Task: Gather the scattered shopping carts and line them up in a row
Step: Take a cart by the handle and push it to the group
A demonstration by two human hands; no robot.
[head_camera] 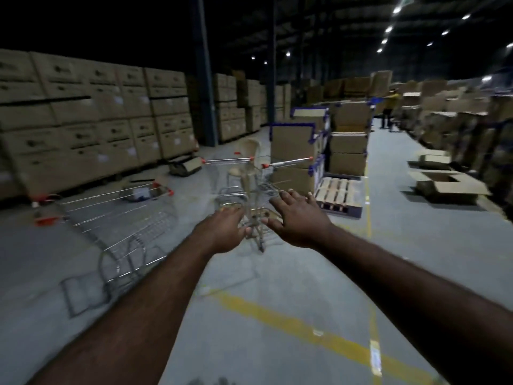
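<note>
Several wire shopping carts with red handle ends stand on the grey warehouse floor. The nearest cart point(116, 218) is at the left, blurred by motion. Two more carts point(230, 173) point(280, 173) stand ahead in the middle, their handles pointing toward me. My left hand point(226, 232) and my right hand point(297, 218) are stretched forward side by side in front of the middle carts, fingers spread and relaxed, holding nothing. Neither hand touches a cart.
A beige plastic chair point(248, 162) stands among the middle carts. Stacked cardboard boxes point(91, 118) line the left wall. More boxes and a wooden pallet point(337, 193) sit ahead right. Open cartons point(447, 184) lie at right. A person point(390, 109) stands far back. Yellow floor lines point(291, 320) cross near me.
</note>
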